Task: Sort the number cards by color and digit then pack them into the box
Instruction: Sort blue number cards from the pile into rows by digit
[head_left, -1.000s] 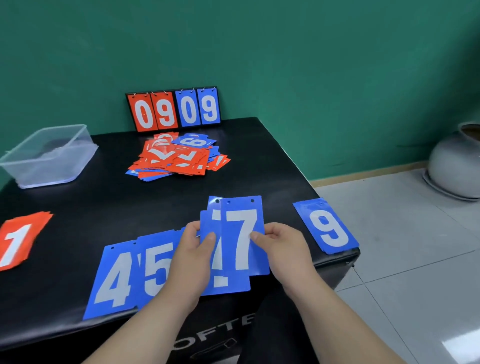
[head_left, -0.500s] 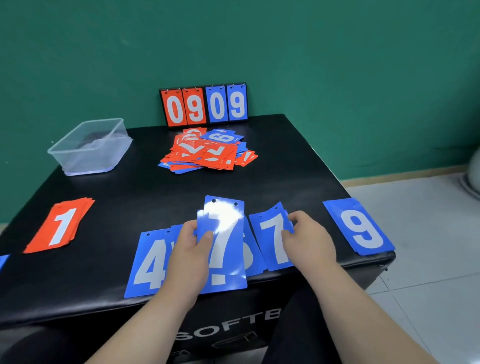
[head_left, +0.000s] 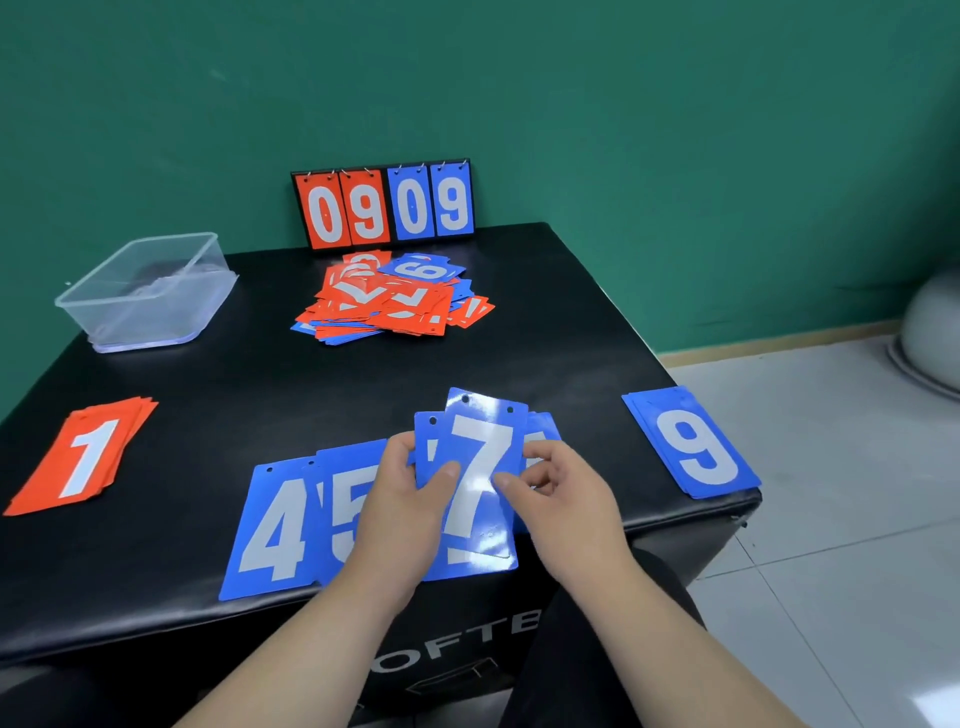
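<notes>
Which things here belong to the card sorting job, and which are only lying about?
Job: blue 7 cards, blue 4 pile, blue 5 pile, blue 9 pile, red 1 pile, mixed heap, clear box.
Lying about: scoreboard, grey pot.

Two bare forearms are extended forward, and blue 7 cards (head_left: 484, 457) are pinched by the left hand (head_left: 409, 514) and right hand (head_left: 571, 512), thumbs on top.

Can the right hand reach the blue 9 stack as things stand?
Probably yes. The 9 stack lies uncovered right of the right hand, only bare table between, though that hand pinches the 7 cards.
</notes>
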